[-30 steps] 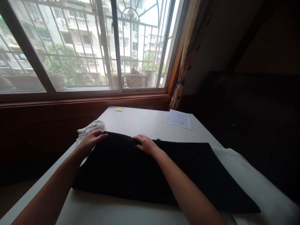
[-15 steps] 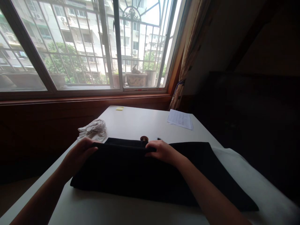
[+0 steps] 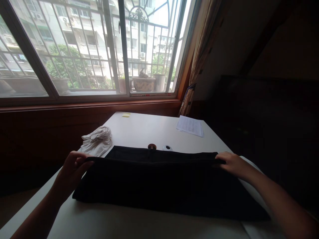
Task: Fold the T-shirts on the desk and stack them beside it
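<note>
A sliding window point(image 3: 125, 49) fills the upper left of the frame, showing a metal security grille point(image 3: 139, 16), an apartment building point(image 3: 91, 23) and a patterned flowerpot point(image 3: 143, 85). A tied curtain point(image 3: 200, 48) hangs at upper centre-right. On the white tabletop point(image 3: 149, 127), yellow sticky notes point(image 3: 126, 115) lie at centre-left, printed papers point(image 3: 190, 126) right of centre, a crumpled white cloth point(image 3: 97, 139) left of centre, and a round brown object point(image 3: 152, 146) beside a small white disc point(image 3: 166, 148) near mid-frame.

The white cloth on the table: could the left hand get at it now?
Probably yes: the white cloth lies just beyond the left hand, with nothing seen between them, though that hand would first have to release the black fabric.
</note>
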`<state>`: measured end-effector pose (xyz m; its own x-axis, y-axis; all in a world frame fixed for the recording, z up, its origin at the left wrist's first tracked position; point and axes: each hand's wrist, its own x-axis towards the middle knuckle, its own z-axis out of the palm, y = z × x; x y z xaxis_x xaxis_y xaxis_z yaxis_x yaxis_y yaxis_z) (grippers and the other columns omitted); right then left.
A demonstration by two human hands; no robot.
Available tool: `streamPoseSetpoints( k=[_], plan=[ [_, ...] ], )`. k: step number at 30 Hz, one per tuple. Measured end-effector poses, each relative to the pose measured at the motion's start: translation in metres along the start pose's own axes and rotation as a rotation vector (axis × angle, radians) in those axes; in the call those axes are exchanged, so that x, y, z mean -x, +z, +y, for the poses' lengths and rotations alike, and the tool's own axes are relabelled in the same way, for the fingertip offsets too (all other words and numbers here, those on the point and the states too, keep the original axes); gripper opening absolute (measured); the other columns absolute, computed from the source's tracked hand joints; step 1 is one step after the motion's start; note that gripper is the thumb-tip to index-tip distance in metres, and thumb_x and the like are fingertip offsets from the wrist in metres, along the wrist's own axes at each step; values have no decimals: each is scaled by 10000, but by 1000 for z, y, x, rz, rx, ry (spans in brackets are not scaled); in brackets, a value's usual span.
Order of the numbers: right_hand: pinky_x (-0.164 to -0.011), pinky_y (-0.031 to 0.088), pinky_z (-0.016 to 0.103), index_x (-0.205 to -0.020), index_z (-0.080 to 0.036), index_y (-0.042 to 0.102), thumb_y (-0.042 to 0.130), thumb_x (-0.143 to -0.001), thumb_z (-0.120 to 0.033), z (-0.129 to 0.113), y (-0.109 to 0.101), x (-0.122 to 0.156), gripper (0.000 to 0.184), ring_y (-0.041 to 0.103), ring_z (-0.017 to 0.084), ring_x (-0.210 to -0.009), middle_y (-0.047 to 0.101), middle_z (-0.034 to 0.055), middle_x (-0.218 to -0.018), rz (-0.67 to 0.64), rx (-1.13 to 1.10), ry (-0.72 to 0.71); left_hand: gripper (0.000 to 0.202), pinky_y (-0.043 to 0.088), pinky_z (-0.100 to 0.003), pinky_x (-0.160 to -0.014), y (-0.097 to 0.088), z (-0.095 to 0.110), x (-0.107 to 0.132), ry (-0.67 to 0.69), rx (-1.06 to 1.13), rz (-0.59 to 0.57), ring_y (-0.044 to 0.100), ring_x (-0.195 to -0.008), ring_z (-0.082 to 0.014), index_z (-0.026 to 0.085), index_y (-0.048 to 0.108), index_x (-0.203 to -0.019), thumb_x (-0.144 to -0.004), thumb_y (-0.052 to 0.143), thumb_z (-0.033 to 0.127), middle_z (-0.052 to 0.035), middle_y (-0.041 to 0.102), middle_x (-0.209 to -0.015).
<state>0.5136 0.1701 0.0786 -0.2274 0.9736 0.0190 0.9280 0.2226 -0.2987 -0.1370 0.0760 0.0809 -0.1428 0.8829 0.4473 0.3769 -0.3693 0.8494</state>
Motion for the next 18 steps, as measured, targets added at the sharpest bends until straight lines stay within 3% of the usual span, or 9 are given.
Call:
streamPoseSetpoints(
  k=[4,8,11,15,18],
  plan=[
    [-906,472,403,-811,-279,772,705,-784,-330,57,-11,25,89,670,280,-983,725,153,-1029,242,-56,102,402,536,-254,-543,10,5,-16,-37,57,35,658,-617,-171,270,528,-1047,-805,788,458,39,701,-796],
    [-838,521,442,-892,-282,764,697,-720,-588,74,-18,41,357,700,337,-919,751,98,-984,348,-293,263,445,570,-311,-671,24,-4,-44,-77,20,52,701,-826,-246,228,632,-1119,-808,747,524,-37,732,-956],
    [-783,537,461,-967,-283,748,694,-681,-683,73,-14,36,494,701,353,-867,759,62,-915,440,-342,381,467,563,-355,-799,36,-27,-71,-127,-64,-7,683,-972,-294,197,692,-1084,-814,704,578,-73,729,-1039],
    [-852,521,439,-1045,-280,726,686,-723,-657,71,4,9,497,674,345,-1009,751,74,-1054,509,-352,366,569,555,-352,-757,55,-70,-104,-253,-165,-177,693,-917,-291,174,676,-1110,-794,656,646,-90,739,-1007],
    [-892,505,442,-1089,-272,707,663,-754,-620,73,24,-17,485,640,352,-1104,719,99,-1159,522,-332,377,559,545,-355,-741,71,-96,-119,-309,-259,-259,694,-876,-299,164,704,-1005,-722,666,645,-86,749,-920]
  ],
)
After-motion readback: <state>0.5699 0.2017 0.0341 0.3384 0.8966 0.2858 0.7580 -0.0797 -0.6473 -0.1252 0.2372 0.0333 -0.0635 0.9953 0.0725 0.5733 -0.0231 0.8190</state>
